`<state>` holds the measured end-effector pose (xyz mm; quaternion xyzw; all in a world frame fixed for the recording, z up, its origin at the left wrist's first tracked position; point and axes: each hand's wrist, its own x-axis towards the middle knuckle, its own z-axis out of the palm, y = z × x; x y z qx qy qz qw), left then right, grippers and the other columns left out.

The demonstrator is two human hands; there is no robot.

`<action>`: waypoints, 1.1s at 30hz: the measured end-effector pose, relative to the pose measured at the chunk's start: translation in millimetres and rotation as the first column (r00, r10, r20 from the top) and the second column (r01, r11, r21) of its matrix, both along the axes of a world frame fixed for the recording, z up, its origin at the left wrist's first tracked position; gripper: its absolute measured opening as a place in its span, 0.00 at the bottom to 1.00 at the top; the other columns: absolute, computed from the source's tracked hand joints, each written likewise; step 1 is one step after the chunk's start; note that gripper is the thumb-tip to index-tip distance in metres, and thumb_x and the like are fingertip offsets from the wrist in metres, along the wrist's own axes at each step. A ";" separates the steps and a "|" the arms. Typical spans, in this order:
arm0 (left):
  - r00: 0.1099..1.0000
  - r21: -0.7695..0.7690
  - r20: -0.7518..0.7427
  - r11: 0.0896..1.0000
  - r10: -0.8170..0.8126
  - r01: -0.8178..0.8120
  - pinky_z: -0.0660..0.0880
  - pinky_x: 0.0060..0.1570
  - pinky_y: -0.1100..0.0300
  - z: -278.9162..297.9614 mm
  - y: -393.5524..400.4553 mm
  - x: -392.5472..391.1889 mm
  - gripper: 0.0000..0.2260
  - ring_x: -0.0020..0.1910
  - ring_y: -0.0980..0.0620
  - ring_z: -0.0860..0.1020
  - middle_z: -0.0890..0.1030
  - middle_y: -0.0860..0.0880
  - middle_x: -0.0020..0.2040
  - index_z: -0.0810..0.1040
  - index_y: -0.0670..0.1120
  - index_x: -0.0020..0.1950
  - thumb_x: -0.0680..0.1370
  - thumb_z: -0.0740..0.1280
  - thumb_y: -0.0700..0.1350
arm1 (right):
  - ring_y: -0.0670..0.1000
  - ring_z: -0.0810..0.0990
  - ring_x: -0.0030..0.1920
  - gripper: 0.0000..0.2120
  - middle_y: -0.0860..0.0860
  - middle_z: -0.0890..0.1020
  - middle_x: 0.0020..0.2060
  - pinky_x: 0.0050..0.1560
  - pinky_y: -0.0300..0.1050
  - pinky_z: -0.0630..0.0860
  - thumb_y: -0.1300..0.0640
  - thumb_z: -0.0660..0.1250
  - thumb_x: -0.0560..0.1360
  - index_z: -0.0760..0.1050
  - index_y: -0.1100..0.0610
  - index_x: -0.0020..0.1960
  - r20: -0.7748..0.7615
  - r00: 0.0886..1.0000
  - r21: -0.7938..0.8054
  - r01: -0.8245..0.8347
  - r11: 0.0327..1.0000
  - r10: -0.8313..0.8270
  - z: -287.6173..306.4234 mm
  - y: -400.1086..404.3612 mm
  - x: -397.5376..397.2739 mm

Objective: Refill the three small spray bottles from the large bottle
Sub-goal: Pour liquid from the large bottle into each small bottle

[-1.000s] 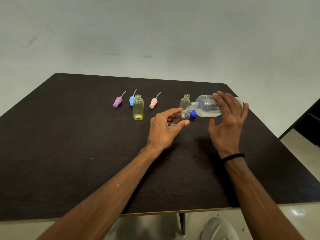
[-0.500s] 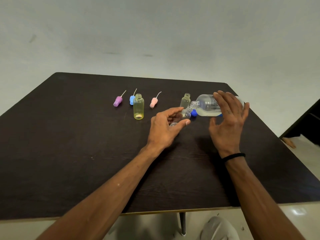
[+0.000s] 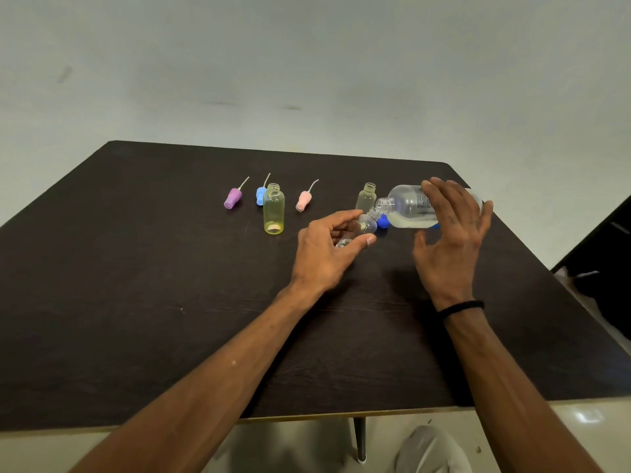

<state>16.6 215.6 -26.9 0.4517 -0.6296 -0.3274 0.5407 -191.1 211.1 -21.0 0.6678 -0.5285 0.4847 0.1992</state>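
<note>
Right hand [image 3: 450, 247] grips tilted large bottle [image 3: 408, 208], neck at small clear bottle [image 3: 363, 227] held in left hand [image 3: 326, 254], near table's [image 3: 136, 302] far right corner

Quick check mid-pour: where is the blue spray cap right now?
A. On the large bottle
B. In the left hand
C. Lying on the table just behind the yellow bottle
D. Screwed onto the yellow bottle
C: the blue cap lies on the table, partly hidden behind the open-necked yellow bottle.
</note>
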 end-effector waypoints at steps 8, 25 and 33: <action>1.000 -0.012 0.021 1.000 0.009 -0.008 0.81 0.60 0.63 0.4 0.6 1.0 0.23 0.54 0.62 0.85 0.87 0.54 0.54 0.84 0.48 0.68 0.73 0.81 0.47 | 0.55 0.69 0.79 0.40 0.53 0.76 0.74 0.79 0.78 0.51 0.75 0.74 0.67 0.74 0.54 0.76 -0.002 1.000 0.005 -0.001 1.000 0.001 0.5 -1.1 -0.6; 1.000 -0.008 0.027 1.000 0.006 -0.006 0.81 0.60 0.64 0.8 1.1 0.8 0.23 0.54 0.63 0.84 0.87 0.55 0.55 0.83 0.49 0.68 0.73 0.81 0.47 | 0.54 0.69 0.79 0.40 0.51 0.76 0.75 0.80 0.76 0.48 0.75 0.73 0.67 0.75 0.54 0.76 -0.007 1.000 0.014 0.015 1.000 -0.015 0.1 -1.8 -0.6; 1.000 -0.009 0.028 1.000 0.006 -0.006 0.81 0.62 0.60 -0.8 -0.5 0.5 0.23 0.55 0.62 0.84 0.88 0.54 0.55 0.84 0.49 0.67 0.73 0.81 0.48 | 0.53 0.69 0.79 0.39 0.51 0.76 0.75 0.80 0.75 0.49 0.75 0.72 0.67 0.75 0.54 0.76 -0.008 1.000 0.011 0.019 1.000 -0.019 0.3 -1.8 0.1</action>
